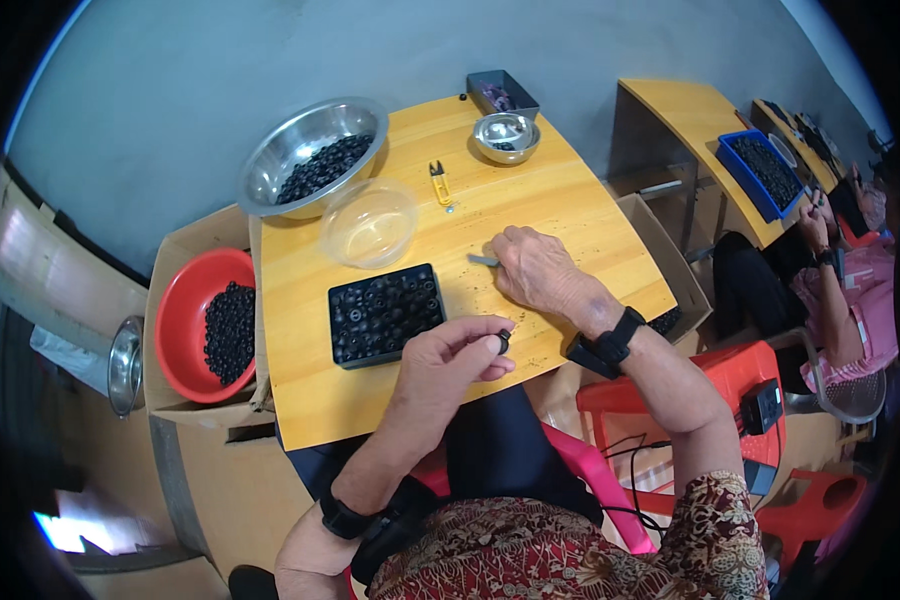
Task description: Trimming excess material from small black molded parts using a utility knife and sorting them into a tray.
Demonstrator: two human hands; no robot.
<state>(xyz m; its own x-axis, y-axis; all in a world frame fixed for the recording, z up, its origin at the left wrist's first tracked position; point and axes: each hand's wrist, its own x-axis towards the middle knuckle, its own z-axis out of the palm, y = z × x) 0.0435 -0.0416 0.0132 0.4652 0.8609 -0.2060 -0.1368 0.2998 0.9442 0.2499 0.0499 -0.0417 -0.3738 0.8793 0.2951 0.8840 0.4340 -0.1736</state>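
The thumb and forefinger of the left hand were clamped on a small dark round piece, held up over the near part of the worktop. The fingers of the right hand were curled together around a narrow grey strip, whose end stuck out to their left; the two hands stood apart, the right one farther from the body. Just left of the left fingers and slightly beyond them sat a square black tray, filled with similar dark round pieces. Farther out past that tray, ahead and to the left of the left fingers, stood a clear plastic bowl, and beyond it a large metal bowl with a heap of dark pieces inside. Ahead of the right fingers and a little to their left lay yellow-handled snips. Straight out beyond the right fingers was a small metal bowl, with a dark grey box behind it. Dark crumbs were scattered on the wood near both sets of fingers. Well to the left of the left fingers, off the worktop, a red basin held more dark pieces. Well to the right of the right fingers, a co-worker's hands were near a blue tray at another table.
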